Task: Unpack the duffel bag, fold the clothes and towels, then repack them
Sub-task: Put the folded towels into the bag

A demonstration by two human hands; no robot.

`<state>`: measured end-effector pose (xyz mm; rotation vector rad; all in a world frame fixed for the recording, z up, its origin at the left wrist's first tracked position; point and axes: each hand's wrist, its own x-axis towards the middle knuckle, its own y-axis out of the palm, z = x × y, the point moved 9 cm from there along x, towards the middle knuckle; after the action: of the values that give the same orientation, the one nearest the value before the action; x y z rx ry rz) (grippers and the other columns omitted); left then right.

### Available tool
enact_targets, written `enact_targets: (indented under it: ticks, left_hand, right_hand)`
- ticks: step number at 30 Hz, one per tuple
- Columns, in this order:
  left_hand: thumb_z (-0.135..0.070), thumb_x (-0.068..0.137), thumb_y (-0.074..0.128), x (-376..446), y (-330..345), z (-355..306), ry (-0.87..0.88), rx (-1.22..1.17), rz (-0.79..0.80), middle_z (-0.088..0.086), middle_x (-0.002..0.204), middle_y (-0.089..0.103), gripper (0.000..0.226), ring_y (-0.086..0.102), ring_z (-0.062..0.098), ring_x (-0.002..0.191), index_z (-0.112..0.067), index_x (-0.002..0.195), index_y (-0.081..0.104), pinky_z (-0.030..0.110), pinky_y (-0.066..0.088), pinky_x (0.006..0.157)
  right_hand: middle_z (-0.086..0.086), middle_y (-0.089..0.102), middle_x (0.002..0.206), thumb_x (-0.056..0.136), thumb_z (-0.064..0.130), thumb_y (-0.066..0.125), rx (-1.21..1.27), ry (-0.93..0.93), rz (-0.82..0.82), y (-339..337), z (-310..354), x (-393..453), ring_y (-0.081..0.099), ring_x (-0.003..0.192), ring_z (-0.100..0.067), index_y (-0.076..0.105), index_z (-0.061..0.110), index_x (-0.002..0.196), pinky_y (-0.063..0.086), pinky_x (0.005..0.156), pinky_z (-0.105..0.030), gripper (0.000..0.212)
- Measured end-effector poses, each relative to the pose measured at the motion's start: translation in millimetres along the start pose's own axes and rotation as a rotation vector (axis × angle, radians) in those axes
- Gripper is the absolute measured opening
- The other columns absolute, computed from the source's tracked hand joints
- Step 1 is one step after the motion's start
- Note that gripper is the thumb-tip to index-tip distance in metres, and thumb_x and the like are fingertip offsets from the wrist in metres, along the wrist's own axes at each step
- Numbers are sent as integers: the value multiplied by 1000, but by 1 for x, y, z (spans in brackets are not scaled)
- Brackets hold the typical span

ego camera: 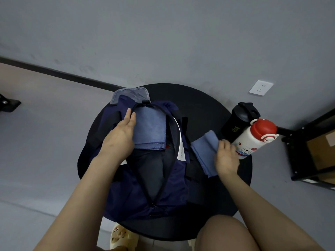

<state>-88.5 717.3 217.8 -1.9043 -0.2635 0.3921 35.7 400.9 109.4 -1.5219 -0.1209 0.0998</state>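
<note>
Far left, a dark piece of equipment (8, 105) sits on the grey floor (45, 142) by the black skirting board, and down at the bottom edge there's a cream clog (121, 237) poking out from under the round black bench (203, 104). On that bench lies the navy duffel bag (137, 192), unzipped, its long opening spread wide with a white label (180, 150) hanging along the right lip. At its far end a grey-blue flap of cloth (131, 94) sticks out past the bench edge. The left hand (120, 134) is flat on a folded blue towel (151, 131) sitting inside the top of the bag, fingers (130, 116) straight and together, pressing rather than clutching. Below that towel the bag's inside looks dark; what lies there I cannot tell. Moving right, a second folded blue towel (204, 153) lies on the bench just beside the bag, and the right hand (226, 158) is on it, fingers curled down over its far edge, gripping the cloth. Just past that hand a white bottle with a red cap (253, 140) leans beside a black flask (239, 120) at the bench's right rim. On the wall there's a white socket (261, 87), and at far right a black metal shelf holds a cardboard box (320, 151)
</note>
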Motion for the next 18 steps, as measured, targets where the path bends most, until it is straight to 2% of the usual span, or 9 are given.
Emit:
enact_targets:
  ticks: [2,4,5,6,8,11,14,18]
  left_hand:
    - [13,83,38,0,0,0,-1,4,1,-8,159,-10,84,44,26,124,-18,153,3,27,35,75]
    - [14,83,38,0,1,0,-1,7,1,-8,159,-10,84,45,26,123,-18,153,3,27,34,73]
    - [14,83,37,0,1,0,3,11,-1,-8,159,-10,84,45,25,123,-17,153,3,27,34,73]
    - [14,83,38,0,2,0,7,15,-4,-8,159,-9,84,45,25,123,-17,153,3,27,34,72]
    - [14,82,38,0,2,1,11,16,-9,-8,159,-9,85,45,26,123,-18,153,3,27,34,73]
    - [14,82,38,0,2,1,14,20,-11,-7,159,-9,85,45,27,123,-17,153,3,27,34,73]
    - [14,82,38,0,3,0,14,21,-13,-7,159,-9,85,43,26,126,-17,153,3,26,33,74]
    - [14,82,38,0,3,1,12,18,-9,-8,159,-9,85,45,26,123,-18,153,4,26,34,73]
  right_hand:
    - [-25,63,116,56,-8,80,-28,-95,78,18,19,-5,64,95,-43,61,-9,112,55,69,-48,59]
    - [-23,58,128,60,10,86,-78,-178,162,33,36,-14,60,110,-40,57,-7,122,53,82,-49,70]
    - [-22,48,139,71,23,81,-100,-214,184,36,42,-18,51,124,-38,48,-6,132,47,95,-48,76]
    - [-20,32,151,84,36,69,-121,-246,201,39,46,-23,35,138,-35,32,-3,143,35,108,-47,80]
    - [-15,2,159,96,45,46,-186,-285,259,45,48,-28,5,147,-30,7,5,151,13,117,-43,79]
    - [-16,-10,159,98,36,45,-230,-301,300,50,47,-31,-4,147,-31,1,9,152,9,118,-45,74]
    - [-18,-13,158,99,17,45,-267,-317,314,55,46,-31,-5,147,-33,-2,7,152,11,119,-48,71]
    - [-21,-12,157,91,-1,52,-335,-349,326,51,47,-30,-1,145,-40,-3,4,150,17,116,-50,81]
